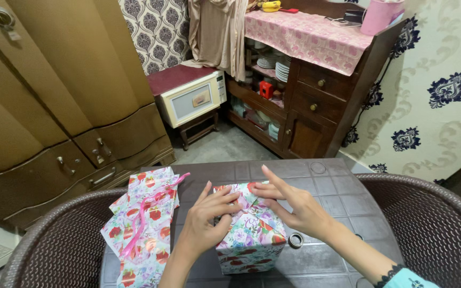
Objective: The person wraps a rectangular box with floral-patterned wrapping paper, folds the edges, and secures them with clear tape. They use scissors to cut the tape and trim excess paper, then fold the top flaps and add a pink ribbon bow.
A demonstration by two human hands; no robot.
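Nearest the camera, a gift box wrapped in flowered paper sits on the dark brown table, right in the middle. Both hands are on its top. The left hand presses down on the folded paper, fingers curled onto the near left part of the top, pinning the flap rather than gripping anything. The right hand lies flat and loose across the far right part, fingers stretched out, index finger lifted, palm resting on the paper. The fingertips of the two hands nearly meet at the centre fold.

Just right of the box, a small roll of clear tape lies on the table, near the right wrist. To the left, a second wrapped package, covered in rose-print paper with a pink ribbon trailing over it, lies at the table's left edge, just beside the left forearm.

Brown woven chairs curve around both sides of the table. Farther off, a cream microwave stands on a low stool, a wooden cupboard with plates and a pink cloth stands to the right, and a tall wardrobe fills the far left.
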